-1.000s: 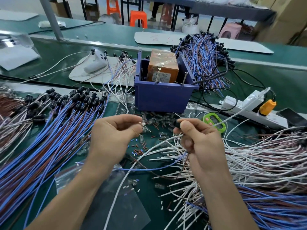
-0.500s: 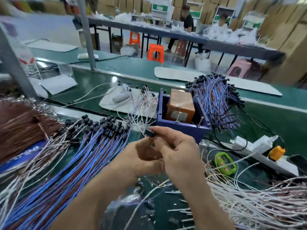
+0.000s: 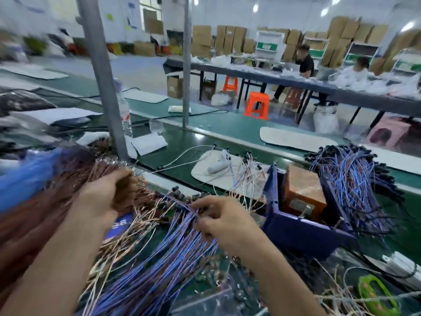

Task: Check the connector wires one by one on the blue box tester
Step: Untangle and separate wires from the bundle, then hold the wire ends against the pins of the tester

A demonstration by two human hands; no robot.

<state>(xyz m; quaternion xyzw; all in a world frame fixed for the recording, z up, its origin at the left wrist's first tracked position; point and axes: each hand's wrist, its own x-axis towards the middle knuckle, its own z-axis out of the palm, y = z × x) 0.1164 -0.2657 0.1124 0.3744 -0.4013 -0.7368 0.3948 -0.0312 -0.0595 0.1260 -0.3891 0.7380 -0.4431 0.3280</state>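
The left hand [image 3: 102, 192] is curling its fingers round a thick bunch of brown wires [image 3: 45, 213] at the left of the green bench [image 3: 211, 135], gripping it near the stripped ends, though blur is softening the detail. The right hand [image 3: 224, 222] is reaching across the fanned bundle of blue connector wires [image 3: 159, 258], its fingertips bent and pinching a few strands close to their small black connectors; exactly how many it is holding cannot be told. These wires are lying in front of the person, spreading from the bottom of the view up towards the hand. The blue box tester [image 3: 296, 229] is sitting just to the right of the right hand, apart from it, with an orange-brown block [image 3: 303, 190] standing inside. A second bunch of blue wires [image 3: 348, 185] is draping over the far right wall of the box. Behind the box a white pad [image 3: 205, 172] is lying flat with thin pale wires on it. A green timer [image 3: 376, 297] and a white power strip [image 3: 403, 267] are resting at the lower right, and a grey metal post [image 3: 102, 76] is rising behind the left hand
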